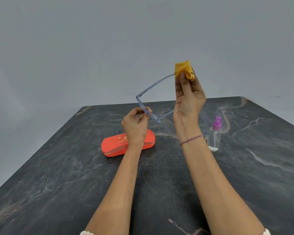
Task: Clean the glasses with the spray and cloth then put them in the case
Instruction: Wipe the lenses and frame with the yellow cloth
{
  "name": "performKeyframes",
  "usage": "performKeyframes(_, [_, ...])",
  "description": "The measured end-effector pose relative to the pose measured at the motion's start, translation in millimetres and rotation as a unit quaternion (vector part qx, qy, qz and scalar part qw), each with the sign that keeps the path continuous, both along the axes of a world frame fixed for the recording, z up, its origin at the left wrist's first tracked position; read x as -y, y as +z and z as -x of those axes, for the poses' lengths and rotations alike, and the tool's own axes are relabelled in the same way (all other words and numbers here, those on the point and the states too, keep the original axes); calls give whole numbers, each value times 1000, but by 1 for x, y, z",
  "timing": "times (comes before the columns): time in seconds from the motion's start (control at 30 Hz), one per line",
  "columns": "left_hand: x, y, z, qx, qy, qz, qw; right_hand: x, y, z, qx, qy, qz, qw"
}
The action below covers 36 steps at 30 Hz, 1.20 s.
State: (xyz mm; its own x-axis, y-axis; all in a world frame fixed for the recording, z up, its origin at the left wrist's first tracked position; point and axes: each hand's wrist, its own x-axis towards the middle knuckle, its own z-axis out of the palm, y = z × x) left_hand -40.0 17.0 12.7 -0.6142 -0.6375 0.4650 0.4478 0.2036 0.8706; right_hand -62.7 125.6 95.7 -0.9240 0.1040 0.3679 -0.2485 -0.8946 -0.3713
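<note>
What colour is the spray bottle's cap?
Purple, on the clear spray bottle standing on the table; the head view shows it.

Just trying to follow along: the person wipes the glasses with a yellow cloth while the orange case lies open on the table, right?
Not quite: the orange case lies closed on the table, not open, as the head view shows. The rest holds: the right hand wipes the glasses with the yellow cloth.

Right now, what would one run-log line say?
left hand pinches glasses | right hand pinches cloth around temple tip | case closed | spray bottle upright
</note>
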Motion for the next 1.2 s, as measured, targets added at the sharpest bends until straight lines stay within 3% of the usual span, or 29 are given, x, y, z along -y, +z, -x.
performKeyframes(0.13, [0, 1, -1, 3, 10, 17, 1000, 8, -5, -1, 5, 4, -24, 1000])
performKeyframes(0.3, [-3, 6, -2, 2, 37, 53, 998, 26, -16, -9, -37, 8, -169, 985])
performKeyframes(0.43, [-5, 9, -4, 6, 67, 84, 994, 38, -26, -14, -61, -10, -306, 950])
performKeyframes(0.53, [-4, 9, -4, 12, 96, 87, 991, 45, -30, -19, -68, -22, -356, 932])
performKeyframes(0.73, [-1, 8, -3, 1, 152, 110, 982, 41, -25, -22, -58, -22, -352, 934])
performKeyframes(0.9, [-1, 6, -4, -11, 165, 140, 976, 35, -19, -21, -14, 0, -254, 967])
performKeyframes(1.2, [5, 6, -5, -26, 222, 155, 962, 48, -24, -34, -15, 34, -290, 956])
